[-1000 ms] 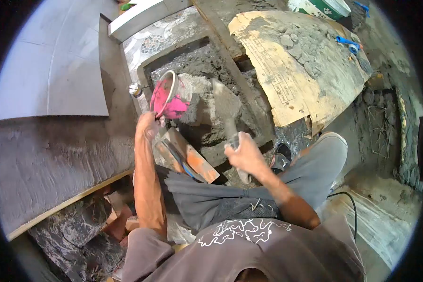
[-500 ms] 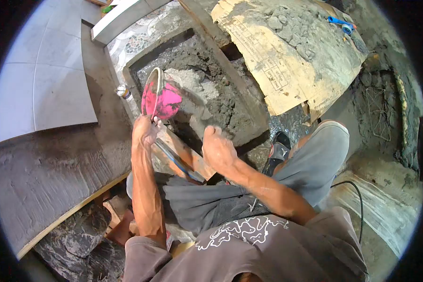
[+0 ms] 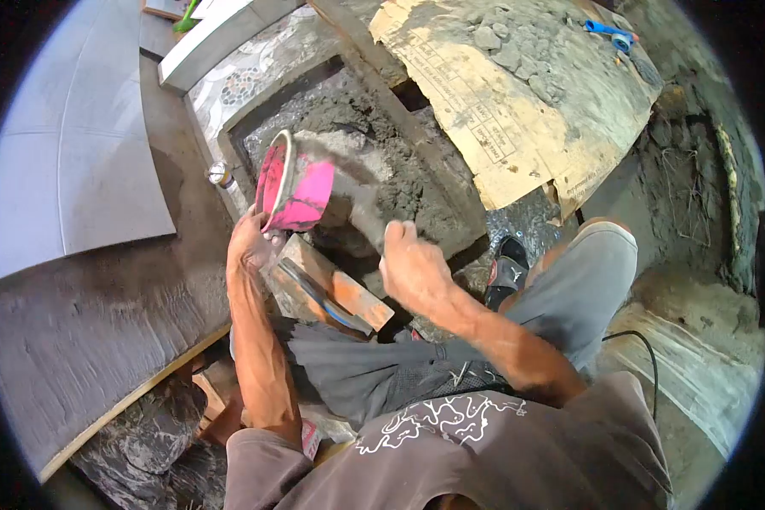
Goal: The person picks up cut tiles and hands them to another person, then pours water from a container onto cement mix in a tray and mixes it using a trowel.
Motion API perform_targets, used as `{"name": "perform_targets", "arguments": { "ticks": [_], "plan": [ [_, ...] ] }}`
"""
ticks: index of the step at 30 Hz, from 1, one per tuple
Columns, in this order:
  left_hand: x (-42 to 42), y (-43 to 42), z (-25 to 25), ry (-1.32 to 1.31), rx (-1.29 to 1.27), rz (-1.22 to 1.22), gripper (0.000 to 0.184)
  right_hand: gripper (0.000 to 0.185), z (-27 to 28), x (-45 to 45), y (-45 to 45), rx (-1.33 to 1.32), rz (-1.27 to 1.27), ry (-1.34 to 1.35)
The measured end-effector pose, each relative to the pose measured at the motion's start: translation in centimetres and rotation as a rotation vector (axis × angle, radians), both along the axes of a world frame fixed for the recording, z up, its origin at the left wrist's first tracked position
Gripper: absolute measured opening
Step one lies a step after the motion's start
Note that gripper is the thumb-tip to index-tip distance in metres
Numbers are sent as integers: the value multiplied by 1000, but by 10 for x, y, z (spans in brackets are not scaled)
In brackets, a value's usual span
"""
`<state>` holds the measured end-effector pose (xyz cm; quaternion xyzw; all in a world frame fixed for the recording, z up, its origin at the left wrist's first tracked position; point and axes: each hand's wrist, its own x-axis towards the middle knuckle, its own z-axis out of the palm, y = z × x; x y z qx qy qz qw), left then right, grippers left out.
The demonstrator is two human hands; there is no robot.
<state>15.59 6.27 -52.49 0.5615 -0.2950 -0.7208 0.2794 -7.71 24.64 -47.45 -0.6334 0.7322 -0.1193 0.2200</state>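
My left hand point(image 3: 253, 242) grips the rim of a pink bucket point(image 3: 310, 200), which is tilted on its side over a mortar tray point(image 3: 229, 140). My right hand point(image 3: 412, 268) is closed around a trowel point(image 3: 369, 217); its blurred blade reaches toward the bucket, and the handle is mostly hidden by my fingers. Wet grey mortar point(image 3: 408, 183) and a paler, drier heap point(image 3: 348, 149) lie in the tray. Between my hands and close to my lap rests a float with a blue and black handle point(image 3: 323, 297) and an orange-stained board point(image 3: 361, 302).
Torn paper sacking point(image 3: 484, 144) with grey lumps and a blue tool point(image 3: 608, 30) lies at the upper right. Large pale tiles point(image 3: 102, 161) border a mortar-coated surface point(image 3: 102, 340) at left. A small round tin point(image 3: 220, 174) stands beside the tray. A black cable point(image 3: 646, 340) curves at right.
The bucket has been turned, its opening now facing more to the left. My right hand with the trowel has moved left from near my knee toward the bucket. The view has shifted slightly.
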Motion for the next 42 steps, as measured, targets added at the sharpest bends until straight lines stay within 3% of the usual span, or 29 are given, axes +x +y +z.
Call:
{"name": "perform_targets", "arguments": {
  "ticks": [2,6,11,15,18,24,26,29,34,37,42],
  "plan": [
    [12,-12,-20,93,26,27,43,27,3,8,4,-10,9,30],
    [20,-13,-25,-43,-60,-64,56,25,0,6,0,-83,33,62],
    [34,-16,-30,-131,-127,-174,59,27,-5,-9,-22,-81,67,49],
    [18,-8,-10,-52,-248,-259,59,28,-13,-21,-37,-2,131,65],
    [6,-2,7,5,-322,-201,61,27,-9,-25,-31,-13,29,-35],
    [3,-11,22,-37,-618,-165,46,28,44,-25,-1,50,17,-108],
    [-2,-7,27,-78,-658,-85,45,29,36,-13,-2,5,1,-109],
    [5,-10,20,-195,-795,-184,41,27,2,-13,-13,-25,-8,-109],
    [12,-11,11,-321,-948,-201,40,30,14,-24,-10,21,-19,-134],
    [3,-7,25,-320,-948,-178,46,30,40,-22,-5,42,33,-115],
    [3,-8,22,-405,-942,-282,45,31,-1,-26,-18,39,4,-62]
  ]
}}
